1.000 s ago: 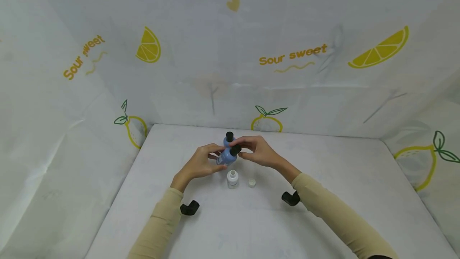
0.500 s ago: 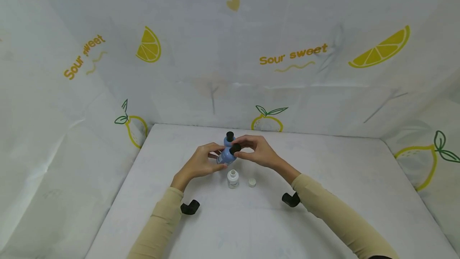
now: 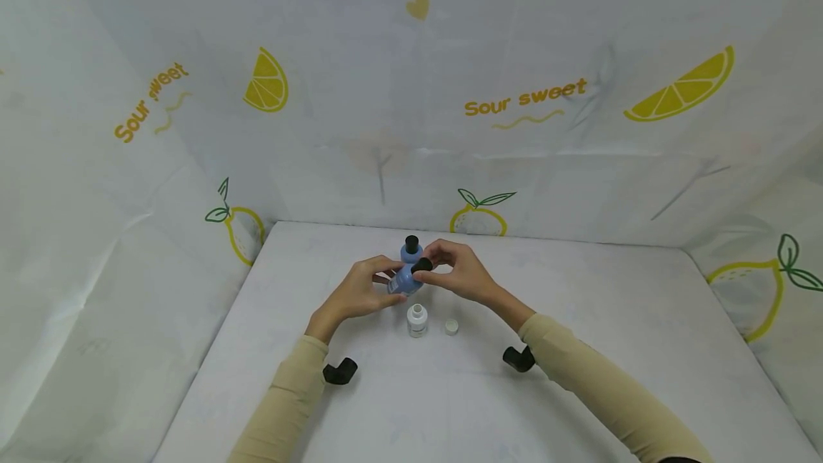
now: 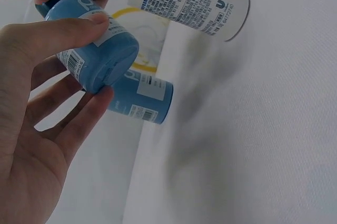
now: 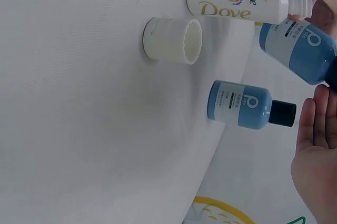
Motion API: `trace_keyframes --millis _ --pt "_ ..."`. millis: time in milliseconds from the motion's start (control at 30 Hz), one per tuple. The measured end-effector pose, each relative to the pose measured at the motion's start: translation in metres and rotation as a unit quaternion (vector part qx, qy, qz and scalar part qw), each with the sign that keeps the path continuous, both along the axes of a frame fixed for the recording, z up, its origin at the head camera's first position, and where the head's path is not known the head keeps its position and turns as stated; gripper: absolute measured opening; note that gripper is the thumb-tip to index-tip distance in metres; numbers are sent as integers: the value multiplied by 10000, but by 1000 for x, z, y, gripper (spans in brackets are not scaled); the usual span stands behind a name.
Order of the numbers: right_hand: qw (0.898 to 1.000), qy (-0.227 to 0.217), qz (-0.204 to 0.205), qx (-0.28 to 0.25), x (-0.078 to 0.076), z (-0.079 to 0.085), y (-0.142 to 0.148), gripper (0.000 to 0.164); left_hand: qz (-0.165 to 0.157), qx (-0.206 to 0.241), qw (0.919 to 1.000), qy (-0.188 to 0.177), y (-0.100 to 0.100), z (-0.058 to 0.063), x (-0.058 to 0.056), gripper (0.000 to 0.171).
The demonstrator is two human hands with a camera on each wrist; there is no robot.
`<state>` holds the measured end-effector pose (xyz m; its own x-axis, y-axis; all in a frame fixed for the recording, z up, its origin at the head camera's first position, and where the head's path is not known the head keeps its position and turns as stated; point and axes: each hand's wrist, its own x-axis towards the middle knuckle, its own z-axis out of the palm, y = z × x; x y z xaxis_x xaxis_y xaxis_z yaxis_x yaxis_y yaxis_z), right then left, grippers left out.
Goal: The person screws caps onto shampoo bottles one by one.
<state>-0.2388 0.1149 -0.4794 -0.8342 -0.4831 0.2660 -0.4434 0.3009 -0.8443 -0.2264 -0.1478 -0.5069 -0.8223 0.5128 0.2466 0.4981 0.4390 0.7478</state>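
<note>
My left hand grips a small blue bottle with a white label, tilted and raised off the table. In the left wrist view the thumb lies across its side, and the fingers support it from below. My right hand pinches the bottle's black cap between thumb and fingers. Behind stands a second blue bottle, upright with its black cap on. In front, an uncapped white Dove bottle stands upright. Its white cap sits on the table to the right.
The white-covered table meets a white curtain printed with lemons behind and at both sides. A black elbow-shaped piece shows beside the left sleeve, and another black piece by the right sleeve.
My right fingers have shifted slightly around the black cap, the thumb coming onto it and the other fingers drawing back to the right. The left hand and the standing things stay put.
</note>
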Motion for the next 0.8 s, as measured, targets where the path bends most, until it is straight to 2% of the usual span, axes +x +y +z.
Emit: trace_keyframes --millis 333,800 --pt "9996 -146 -217 67 1 -2 -3 26 17 -61 10000 -67 2 1 1 56" --pt "9998 -145 -137 23 2 -3 -1 31 19 -10 10000 -73 0 -3 1 56"
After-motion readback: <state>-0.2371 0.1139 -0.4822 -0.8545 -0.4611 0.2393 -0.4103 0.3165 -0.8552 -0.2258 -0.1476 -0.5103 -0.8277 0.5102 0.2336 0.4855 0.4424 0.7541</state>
